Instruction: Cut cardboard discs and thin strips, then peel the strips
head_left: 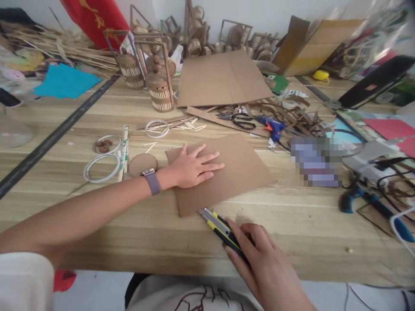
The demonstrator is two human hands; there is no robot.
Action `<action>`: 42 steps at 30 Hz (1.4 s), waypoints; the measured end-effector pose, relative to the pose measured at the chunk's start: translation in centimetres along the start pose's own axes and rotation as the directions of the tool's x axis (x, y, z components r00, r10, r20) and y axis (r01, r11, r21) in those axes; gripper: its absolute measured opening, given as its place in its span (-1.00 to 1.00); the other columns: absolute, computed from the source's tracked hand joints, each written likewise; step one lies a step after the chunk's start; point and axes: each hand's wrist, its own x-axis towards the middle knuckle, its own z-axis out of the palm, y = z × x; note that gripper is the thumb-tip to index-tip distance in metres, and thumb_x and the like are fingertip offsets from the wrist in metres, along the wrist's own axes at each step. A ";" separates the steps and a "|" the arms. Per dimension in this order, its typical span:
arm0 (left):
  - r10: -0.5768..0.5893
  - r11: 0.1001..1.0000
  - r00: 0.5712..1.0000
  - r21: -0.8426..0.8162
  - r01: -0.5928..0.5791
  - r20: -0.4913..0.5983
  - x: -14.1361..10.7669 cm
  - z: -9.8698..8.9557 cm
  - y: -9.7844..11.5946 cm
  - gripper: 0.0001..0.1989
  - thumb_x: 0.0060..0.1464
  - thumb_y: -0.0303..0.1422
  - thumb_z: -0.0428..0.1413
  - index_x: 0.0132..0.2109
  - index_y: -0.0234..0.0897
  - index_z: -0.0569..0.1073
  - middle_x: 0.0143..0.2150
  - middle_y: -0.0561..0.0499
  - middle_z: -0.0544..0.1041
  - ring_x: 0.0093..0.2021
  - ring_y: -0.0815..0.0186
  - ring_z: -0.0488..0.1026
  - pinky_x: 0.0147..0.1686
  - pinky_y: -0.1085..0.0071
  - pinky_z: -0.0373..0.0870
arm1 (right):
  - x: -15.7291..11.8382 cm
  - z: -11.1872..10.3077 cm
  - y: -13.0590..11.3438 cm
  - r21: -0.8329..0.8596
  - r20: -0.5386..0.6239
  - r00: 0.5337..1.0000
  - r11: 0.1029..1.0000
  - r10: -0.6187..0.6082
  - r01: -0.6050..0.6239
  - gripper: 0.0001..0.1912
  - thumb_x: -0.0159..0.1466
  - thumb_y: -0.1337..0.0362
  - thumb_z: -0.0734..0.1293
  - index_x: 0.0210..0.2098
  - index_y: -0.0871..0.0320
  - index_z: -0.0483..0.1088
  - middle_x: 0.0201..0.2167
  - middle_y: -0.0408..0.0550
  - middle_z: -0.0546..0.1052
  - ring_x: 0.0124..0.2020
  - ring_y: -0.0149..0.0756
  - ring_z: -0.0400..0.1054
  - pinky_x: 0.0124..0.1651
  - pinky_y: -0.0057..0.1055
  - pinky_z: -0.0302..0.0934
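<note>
Spread flat, my left hand (193,167) presses on a piece of brown cardboard (238,172) lying on the wooden table. My right hand (259,255) is wrapped round a black and yellow utility knife (223,229). The knife's metal tip points up and left, close to the cardboard's near edge; whether it touches the edge I cannot tell. Left of the cardboard, partly behind my left wrist, lies a round cardboard disc (142,164). Beside the disc are a green and white strip (123,153) and a white ring (102,167).
A larger cardboard sheet (223,80) lies behind, with scissors (243,121) and a blue glue gun (274,127) in front of it. Small lidded slatted baskets (158,93) stand at the back left. Blue-handled pliers (372,203) and cables lie at right. A cardboard box (311,47) sits behind.
</note>
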 end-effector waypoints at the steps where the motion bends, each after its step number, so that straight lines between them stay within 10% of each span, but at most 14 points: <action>1: 0.004 1.000 1.000 -0.001 -0.004 -0.005 0.0 0.1 0.0 -0.54 0.41 -0.12 -0.19 0.39 0.22 0.10 0.49 0.20 -0.04 0.47 -0.20 -0.20 0.18 -0.57 -0.28 | 0.0 0.1 0.1 0.003 -0.019 1.000 1.000 -0.018 0.018 -0.53 0.49 0.14 0.05 0.20 0.24 0.35 -0.24 0.09 0.44 -0.21 -0.18 0.47 -0.23 -0.31 0.48; 22: -0.015 1.000 1.000 0.001 0.015 0.005 0.0 -0.3 0.1 -0.54 0.41 -0.13 -0.20 0.39 0.23 0.09 0.50 0.19 -0.05 0.47 -0.17 -0.20 0.19 -0.55 -0.25 | 2.4 -1.1 1.0 0.028 -0.034 0.978 0.978 -0.207 0.208 -0.55 0.48 0.17 0.04 0.05 0.31 0.43 -0.34 0.06 0.49 -0.34 -0.26 0.52 -0.34 -0.40 0.51; 32: -0.057 0.998 0.998 -0.019 0.058 0.017 0.0 -0.3 0.1 -0.51 0.38 -0.07 -0.18 0.40 0.25 0.06 0.51 0.16 -0.09 0.46 -0.25 -0.25 0.21 -0.52 -0.27 | 1.1 -0.9 -0.1 0.109 0.178 0.963 0.977 -0.203 0.185 -0.56 0.39 0.22 0.23 0.22 0.20 0.33 -0.18 0.10 0.52 -0.19 -0.16 0.52 -0.19 -0.29 0.52; 38: -0.192 0.981 0.979 0.002 0.193 -0.069 0.6 -0.8 -0.4 -0.21 0.21 0.18 -0.06 0.44 -0.08 0.06 0.51 -0.22 -0.12 0.42 -0.26 -0.06 0.24 -0.23 0.02 | 0.0 -1.9 2.0 0.084 0.092 0.973 0.975 -0.211 0.204 -0.57 0.44 0.17 0.15 0.20 0.21 0.36 -0.22 0.09 0.54 -0.24 -0.20 0.54 -0.24 -0.34 0.53; 42: -0.260 0.965 0.955 -0.007 0.261 -0.147 1.4 -1.3 -1.1 -0.15 0.13 0.21 0.01 0.38 -0.24 0.18 0.41 -0.26 0.20 0.30 -0.17 0.19 0.18 -0.06 0.19 | -0.9 -2.4 3.1 -0.021 0.072 0.983 0.985 -0.171 0.173 -0.55 0.45 0.12 0.15 0.21 0.20 0.34 -0.23 0.07 0.53 -0.25 -0.21 0.53 -0.26 -0.36 0.52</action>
